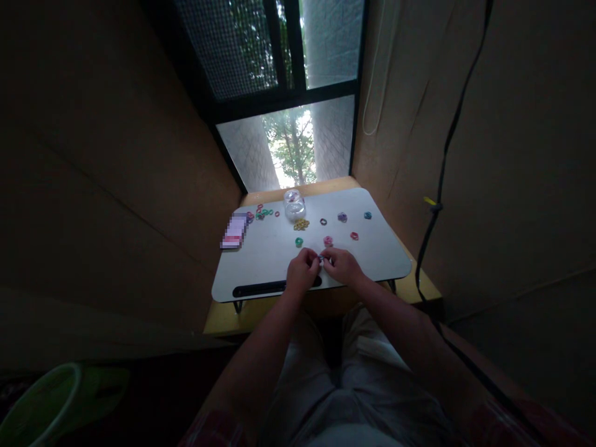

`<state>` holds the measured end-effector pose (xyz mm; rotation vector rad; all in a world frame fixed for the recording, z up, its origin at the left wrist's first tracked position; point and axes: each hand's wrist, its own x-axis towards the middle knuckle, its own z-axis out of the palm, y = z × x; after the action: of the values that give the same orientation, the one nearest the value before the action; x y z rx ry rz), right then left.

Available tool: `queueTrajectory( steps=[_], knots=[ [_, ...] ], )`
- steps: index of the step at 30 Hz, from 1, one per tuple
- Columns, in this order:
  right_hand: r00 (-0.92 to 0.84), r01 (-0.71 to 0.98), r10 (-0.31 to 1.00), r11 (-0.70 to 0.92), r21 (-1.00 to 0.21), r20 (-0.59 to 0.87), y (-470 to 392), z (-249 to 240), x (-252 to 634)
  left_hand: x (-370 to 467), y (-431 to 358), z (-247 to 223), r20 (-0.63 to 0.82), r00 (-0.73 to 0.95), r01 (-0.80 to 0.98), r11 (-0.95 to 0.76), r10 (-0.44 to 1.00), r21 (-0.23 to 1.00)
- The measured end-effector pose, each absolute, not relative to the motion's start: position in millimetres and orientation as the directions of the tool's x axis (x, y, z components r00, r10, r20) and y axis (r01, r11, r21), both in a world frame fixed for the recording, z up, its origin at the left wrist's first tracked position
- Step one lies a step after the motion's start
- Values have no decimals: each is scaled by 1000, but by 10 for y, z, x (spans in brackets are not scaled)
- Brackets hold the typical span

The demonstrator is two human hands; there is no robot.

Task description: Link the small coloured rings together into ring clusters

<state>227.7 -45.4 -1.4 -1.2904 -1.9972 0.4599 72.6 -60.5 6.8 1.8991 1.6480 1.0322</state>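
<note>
Both hands meet near the front edge of the white lap tray point(372, 254), fingertips pinched together on one tiny band point(321, 257), mostly hidden between them. Left hand point(302, 272) curled, right hand point(342, 266) curled, thumbs nearly touching. Pink ring pile point(328, 241) and green ring point(298, 242) just beyond the knuckles. Clear jar point(294, 205) on its side at the far edge, yellow rings point(301, 224) beside it. Left front tray area bare, right front corner too. Walls close on both sides.
</note>
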Motion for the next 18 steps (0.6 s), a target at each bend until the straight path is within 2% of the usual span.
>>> queueTrajectory(
  steps=[18],
  knots=[
    [-220,693,909,401,-599,353,-442,-18,2260,720,-623,84,263,67,640,-243,963,729]
  ],
)
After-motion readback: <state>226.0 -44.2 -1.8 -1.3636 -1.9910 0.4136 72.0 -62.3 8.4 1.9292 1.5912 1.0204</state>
